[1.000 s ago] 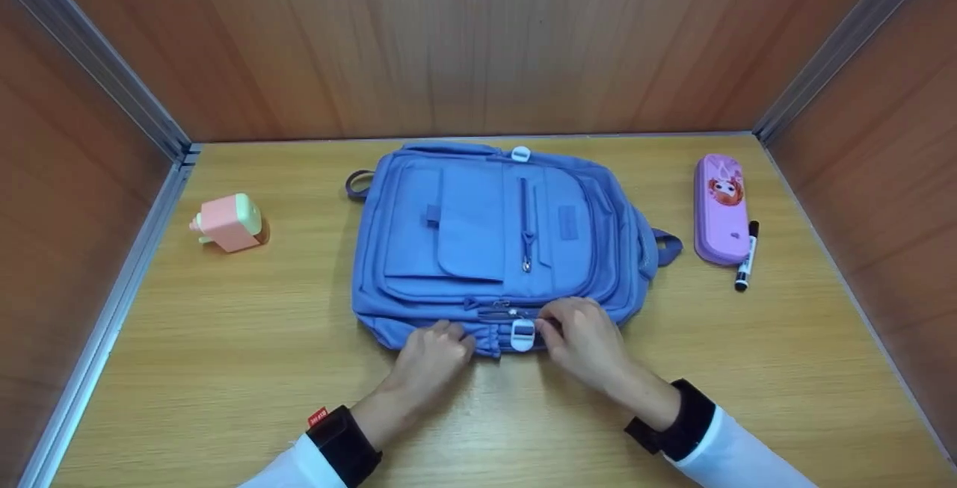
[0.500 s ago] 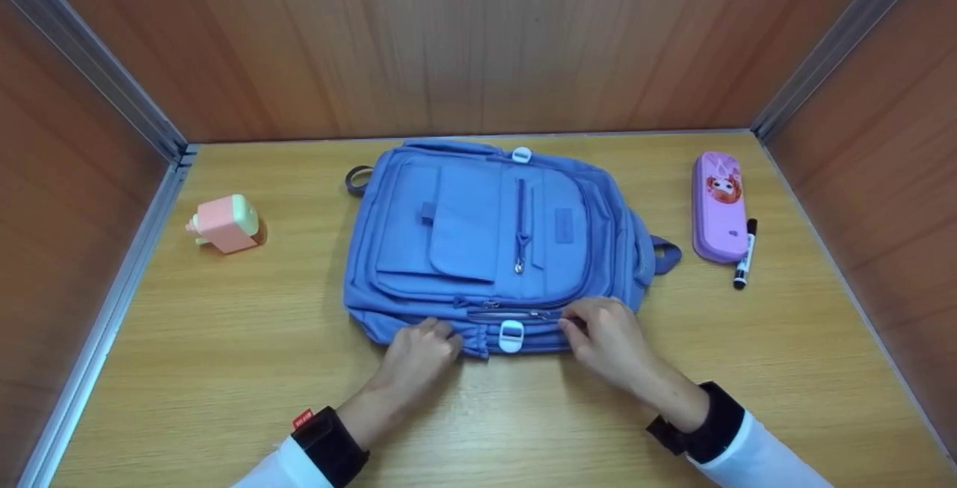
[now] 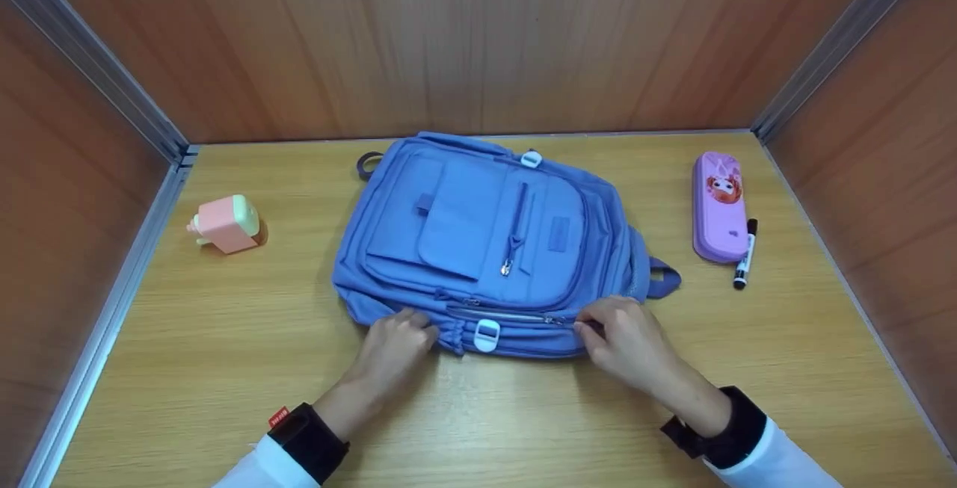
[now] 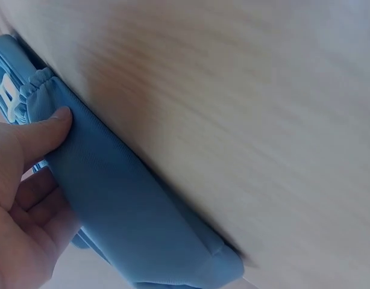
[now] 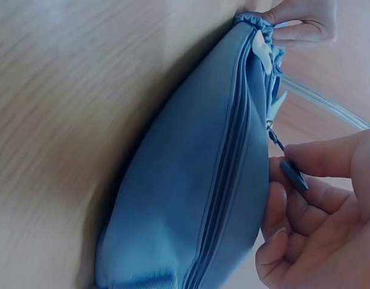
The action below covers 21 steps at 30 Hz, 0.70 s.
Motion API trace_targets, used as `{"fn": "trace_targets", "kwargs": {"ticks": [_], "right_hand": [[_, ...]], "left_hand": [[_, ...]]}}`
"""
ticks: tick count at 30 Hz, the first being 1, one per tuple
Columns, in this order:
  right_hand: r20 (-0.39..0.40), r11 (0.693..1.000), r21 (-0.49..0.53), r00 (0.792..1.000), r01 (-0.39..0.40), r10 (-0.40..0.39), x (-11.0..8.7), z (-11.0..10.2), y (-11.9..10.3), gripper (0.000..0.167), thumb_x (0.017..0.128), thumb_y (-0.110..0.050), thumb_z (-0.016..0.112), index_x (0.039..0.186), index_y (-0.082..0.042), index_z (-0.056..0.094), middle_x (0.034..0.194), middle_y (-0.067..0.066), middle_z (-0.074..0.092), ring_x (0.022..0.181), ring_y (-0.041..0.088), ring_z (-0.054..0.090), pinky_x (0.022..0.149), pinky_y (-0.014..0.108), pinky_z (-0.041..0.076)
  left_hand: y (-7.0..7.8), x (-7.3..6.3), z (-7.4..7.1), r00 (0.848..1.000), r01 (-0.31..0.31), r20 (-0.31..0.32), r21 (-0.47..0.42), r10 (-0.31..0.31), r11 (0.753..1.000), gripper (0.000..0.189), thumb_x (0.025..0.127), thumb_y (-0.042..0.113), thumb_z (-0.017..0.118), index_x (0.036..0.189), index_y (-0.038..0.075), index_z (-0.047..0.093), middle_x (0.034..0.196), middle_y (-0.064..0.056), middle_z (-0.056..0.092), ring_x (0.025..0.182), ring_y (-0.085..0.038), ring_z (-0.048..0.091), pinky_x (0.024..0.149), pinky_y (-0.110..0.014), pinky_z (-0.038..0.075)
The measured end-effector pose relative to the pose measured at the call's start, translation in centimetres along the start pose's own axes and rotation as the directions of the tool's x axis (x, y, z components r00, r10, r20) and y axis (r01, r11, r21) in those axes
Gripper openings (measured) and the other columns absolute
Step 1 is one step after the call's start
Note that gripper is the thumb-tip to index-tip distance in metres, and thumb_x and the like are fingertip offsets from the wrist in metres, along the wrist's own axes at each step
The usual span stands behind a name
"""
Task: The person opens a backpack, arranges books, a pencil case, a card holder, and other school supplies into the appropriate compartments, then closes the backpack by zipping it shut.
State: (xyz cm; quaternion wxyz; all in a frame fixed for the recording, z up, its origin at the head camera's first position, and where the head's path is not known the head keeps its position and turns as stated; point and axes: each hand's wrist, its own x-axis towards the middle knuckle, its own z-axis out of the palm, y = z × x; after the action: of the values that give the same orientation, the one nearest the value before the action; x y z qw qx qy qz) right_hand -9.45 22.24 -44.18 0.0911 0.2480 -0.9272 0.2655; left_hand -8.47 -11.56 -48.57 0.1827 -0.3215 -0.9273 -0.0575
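Note:
A blue backpack (image 3: 460, 230) lies flat, front side up, with its top loop (image 3: 664, 279) to the right. My left hand (image 3: 394, 346) grips the elastic-edged side pocket (image 4: 125, 186) at the near edge, thumb outside and fingers behind the cloth in the left wrist view. My right hand (image 3: 624, 342) pinches a dark zipper pull (image 5: 293, 174) between thumb and fingers. Left of that hand the zipper (image 3: 508, 315) shows as a parted slit along the near side. A white strap buckle (image 3: 487, 335) sits between the two hands.
A pink and mint bottle-shaped object (image 3: 226, 224) is at the left. On the right lie a purple pencil case (image 3: 720, 211) and a black-and-white marker (image 3: 745, 255) against it. Wood-grain panels (image 3: 463, 39) enclose the back and sides of the table (image 3: 478, 428).
My right hand has moved right with the zipper pull, and the parted slit is longer. My left hand has drawn left, and the backpack has turned slightly clockwise.

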Motion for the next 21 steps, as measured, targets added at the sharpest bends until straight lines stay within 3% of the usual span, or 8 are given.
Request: {"fn": "trace_targets", "kwargs": {"ticks": [5, 12, 21], "right_hand": [[0.037, 1.0, 0.003, 0.999, -0.018, 0.018, -0.2, -0.7, 0.0, 0.008, 0.086, -0.002, 0.078, 0.085, -0.009, 0.076, 0.083, -0.001, 0.072, 0.081, 0.016, 0.067, 0.074, 0.039, 0.057], [0.084, 0.999, 0.013, 0.996, -0.038, 0.037, -0.2, -1.5, 0.1, 0.009, 0.089, -0.003, 0.077, 0.088, -0.012, 0.077, 0.084, -0.005, 0.072, 0.081, 0.012, 0.065, 0.072, 0.035, 0.056], [0.048, 0.999, -0.005, 0.998, -0.044, 0.044, -0.2, -1.9, 0.6, 0.01, 0.086, -0.001, 0.079, 0.084, -0.01, 0.076, 0.081, -0.004, 0.069, 0.079, 0.012, 0.062, 0.069, 0.034, 0.054]], "left_hand": [[-1.3, -0.1, -0.3, 0.998, 0.044, 0.038, -0.043, -0.043, 0.998, 0.029, 0.07, -0.023, 0.067, 0.082, 0.002, 0.076, 0.081, -0.01, 0.07, 0.072, -0.025, 0.065, 0.058, -0.038, 0.061], [-3.2, -0.1, -0.4, 0.998, 0.054, 0.047, -0.036, -0.052, 0.998, 0.029, 0.07, -0.025, 0.066, 0.078, 0.002, 0.075, 0.079, -0.008, 0.068, 0.07, -0.024, 0.065, 0.063, -0.037, 0.061], [-5.4, -0.1, -0.6, 0.995, 0.095, 0.038, -0.054, -0.093, 0.994, 0.026, 0.074, -0.023, 0.069, 0.08, 0.001, 0.076, 0.079, -0.009, 0.07, 0.07, -0.024, 0.066, 0.061, -0.034, 0.06]]}}
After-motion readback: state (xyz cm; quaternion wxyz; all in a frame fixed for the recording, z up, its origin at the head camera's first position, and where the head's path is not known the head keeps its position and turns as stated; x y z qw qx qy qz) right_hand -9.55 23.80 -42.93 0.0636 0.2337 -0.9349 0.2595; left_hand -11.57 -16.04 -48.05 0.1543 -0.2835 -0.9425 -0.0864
